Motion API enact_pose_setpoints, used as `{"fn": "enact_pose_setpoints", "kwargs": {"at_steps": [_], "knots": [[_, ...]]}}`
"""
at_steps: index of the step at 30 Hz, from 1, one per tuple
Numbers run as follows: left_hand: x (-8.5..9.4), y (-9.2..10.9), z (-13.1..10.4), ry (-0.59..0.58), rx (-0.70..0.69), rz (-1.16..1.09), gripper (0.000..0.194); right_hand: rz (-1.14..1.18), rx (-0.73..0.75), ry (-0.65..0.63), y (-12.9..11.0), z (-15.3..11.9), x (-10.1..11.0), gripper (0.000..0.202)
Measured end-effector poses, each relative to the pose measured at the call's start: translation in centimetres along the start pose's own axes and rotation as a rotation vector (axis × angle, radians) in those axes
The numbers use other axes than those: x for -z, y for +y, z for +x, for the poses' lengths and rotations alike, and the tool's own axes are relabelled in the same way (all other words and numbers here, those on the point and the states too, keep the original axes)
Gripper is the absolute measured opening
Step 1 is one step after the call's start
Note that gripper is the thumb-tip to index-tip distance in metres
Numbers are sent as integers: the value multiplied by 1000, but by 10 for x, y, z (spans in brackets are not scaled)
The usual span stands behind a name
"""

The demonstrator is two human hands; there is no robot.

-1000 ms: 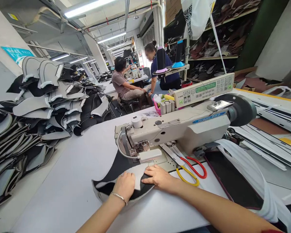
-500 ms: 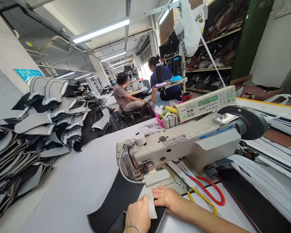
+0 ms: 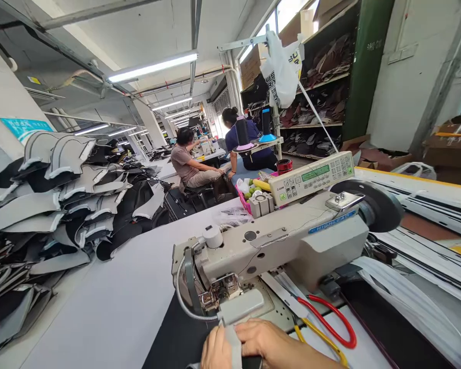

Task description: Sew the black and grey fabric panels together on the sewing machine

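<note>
Below the head of the sewing machine (image 3: 265, 241), my left hand (image 3: 216, 349) is closed with its fingers bent over a light grey strip (image 3: 235, 351). My right hand (image 3: 262, 339) presses from the other side, fingers together and bent at the strip's edge; its thumb is hidden. The strip's far end lies near the machine's pale guard (image 3: 241, 306). Beneath it a black fabric panel (image 3: 169, 333) spreads out to the left. The lower parts of both hands are cut off by the frame's bottom edge.
Red-handled scissors (image 3: 330, 318) and a yellow-handled tool (image 3: 325, 341) lie right of my hands. A control panel (image 3: 313, 177) and thread cones (image 3: 267, 128) stand behind the machine. Stacked grey-and-black pieces (image 3: 61, 200) fill the left side. Two people (image 3: 188, 164) sit further back.
The view has tilted up and shifted right, so my hands sit lower in the picture. Both hands remain at the strip, closer together around it, and less of the black panel shows.
</note>
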State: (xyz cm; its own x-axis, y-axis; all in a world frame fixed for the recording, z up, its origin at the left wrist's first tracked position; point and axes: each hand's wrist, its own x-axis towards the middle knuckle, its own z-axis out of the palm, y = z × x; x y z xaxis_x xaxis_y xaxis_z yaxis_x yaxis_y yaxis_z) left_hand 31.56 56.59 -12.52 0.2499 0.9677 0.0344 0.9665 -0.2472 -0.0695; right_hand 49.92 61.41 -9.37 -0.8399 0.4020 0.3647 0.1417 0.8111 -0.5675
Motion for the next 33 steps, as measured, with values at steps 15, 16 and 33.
{"fn": "enact_pose_setpoints", "kwargs": {"at_steps": [15, 16, 33], "knots": [[41, 30, -12, 19, 68, 11, 42, 84, 30, -57, 1, -6, 3, 38], [40, 32, -13, 31, 83, 12, 43, 71, 19, -64, 2, -7, 3, 39], [45, 22, -4, 33, 197, -158, 39, -44, -31, -75, 8, -9, -6, 31]]}}
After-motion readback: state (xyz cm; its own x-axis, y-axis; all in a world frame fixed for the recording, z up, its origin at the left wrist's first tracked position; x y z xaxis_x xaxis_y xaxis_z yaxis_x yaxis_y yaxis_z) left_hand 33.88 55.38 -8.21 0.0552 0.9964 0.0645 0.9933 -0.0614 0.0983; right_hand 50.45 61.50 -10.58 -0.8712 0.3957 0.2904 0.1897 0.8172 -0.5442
